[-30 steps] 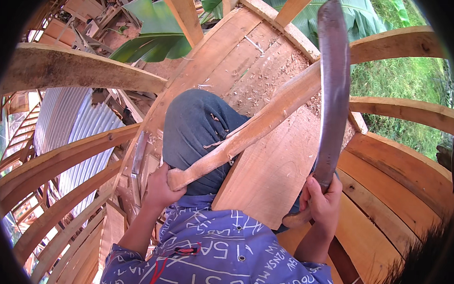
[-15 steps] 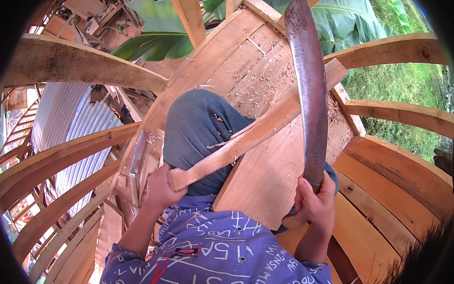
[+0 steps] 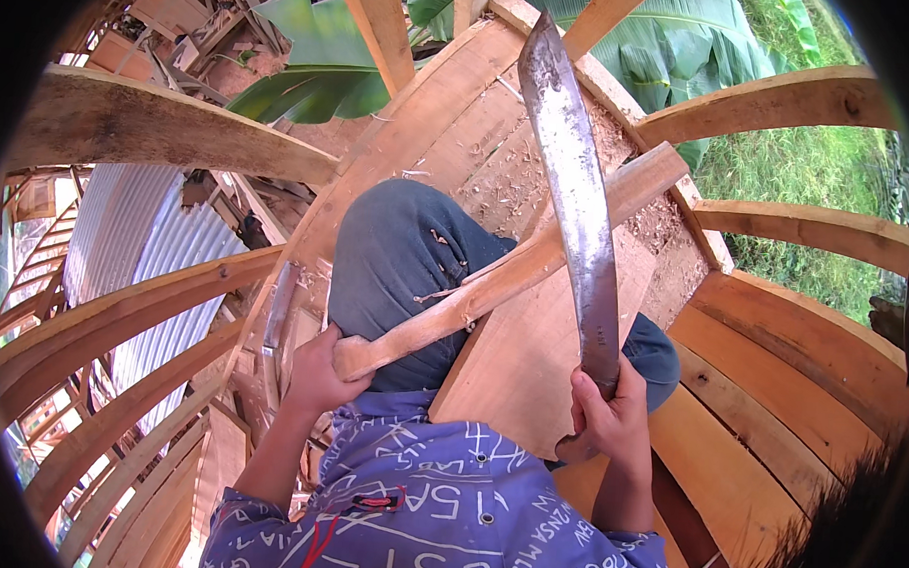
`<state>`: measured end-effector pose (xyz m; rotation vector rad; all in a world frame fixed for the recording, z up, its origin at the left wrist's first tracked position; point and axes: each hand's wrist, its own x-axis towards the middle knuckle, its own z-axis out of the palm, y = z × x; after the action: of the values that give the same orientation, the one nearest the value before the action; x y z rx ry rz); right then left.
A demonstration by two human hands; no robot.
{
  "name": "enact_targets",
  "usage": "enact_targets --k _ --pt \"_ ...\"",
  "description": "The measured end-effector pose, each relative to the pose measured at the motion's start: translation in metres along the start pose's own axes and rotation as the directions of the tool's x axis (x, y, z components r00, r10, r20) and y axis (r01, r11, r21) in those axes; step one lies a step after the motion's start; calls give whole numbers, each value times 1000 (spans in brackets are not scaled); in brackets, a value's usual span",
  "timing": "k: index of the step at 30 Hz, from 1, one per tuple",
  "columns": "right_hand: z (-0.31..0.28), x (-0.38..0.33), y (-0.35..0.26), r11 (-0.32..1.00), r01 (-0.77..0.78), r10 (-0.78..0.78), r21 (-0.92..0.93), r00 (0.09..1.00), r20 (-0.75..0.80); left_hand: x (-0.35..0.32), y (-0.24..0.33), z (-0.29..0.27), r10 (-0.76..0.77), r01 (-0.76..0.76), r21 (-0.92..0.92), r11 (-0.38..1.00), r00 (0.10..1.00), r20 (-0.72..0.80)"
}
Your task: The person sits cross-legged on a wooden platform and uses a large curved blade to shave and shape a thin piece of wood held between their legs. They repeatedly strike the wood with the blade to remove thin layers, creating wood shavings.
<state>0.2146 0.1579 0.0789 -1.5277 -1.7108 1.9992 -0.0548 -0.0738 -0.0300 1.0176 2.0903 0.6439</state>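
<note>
My left hand (image 3: 320, 371) is closed round the near, knobbed end of a long shaped wooden piece (image 3: 454, 312). That piece runs up and to the right across my bent knee, with a thin shaving clinging to its edge. In my right hand (image 3: 608, 410) is a machete (image 3: 579, 188), gripped near the base of its blade; the handle is mostly hidden by the fingers. Its blade stands up and crosses over the wooden piece in this view; whether they touch I cannot tell. Under the wooden piece lies a wide flat board (image 3: 532, 372), close against my lap.
Shavings (image 3: 499, 150) are scattered over the plank deck (image 3: 445, 113). Curved wooden ribs (image 3: 170, 124) rise on both sides, with side planks (image 3: 773, 345) at the right. Beyond are corrugated metal sheet (image 3: 145, 253), banana leaves (image 3: 673, 41) and grass (image 3: 768, 185).
The machete has swung left and its tip has dropped slightly, with my right hand shifting left and down. My left hand and the wooden piece have barely moved.
</note>
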Motion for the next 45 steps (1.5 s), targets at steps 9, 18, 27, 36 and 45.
enact_targets --k 9,18,27,36,45 --pt "-5 -1 -9 991 43 -26 127 991 -131 1 2 1 -15 15 -2 1000 1000 -4" --pt "1 -5 -1 983 30 -2 -181 988 152 2 4 3 -35 35 -45 998 999 -8" --pt "16 -8 13 999 18 -20 -42 999 -30 4 6 -3 -2 3 56 998 1000 -20" --pt "5 -8 -4 978 62 -19 201 978 -209 2 -1 1 14 -13 45 999 999 -36" --pt "9 -8 16 964 122 -69 -234 973 222 8 5 -3 33 -33 4 999 999 4"
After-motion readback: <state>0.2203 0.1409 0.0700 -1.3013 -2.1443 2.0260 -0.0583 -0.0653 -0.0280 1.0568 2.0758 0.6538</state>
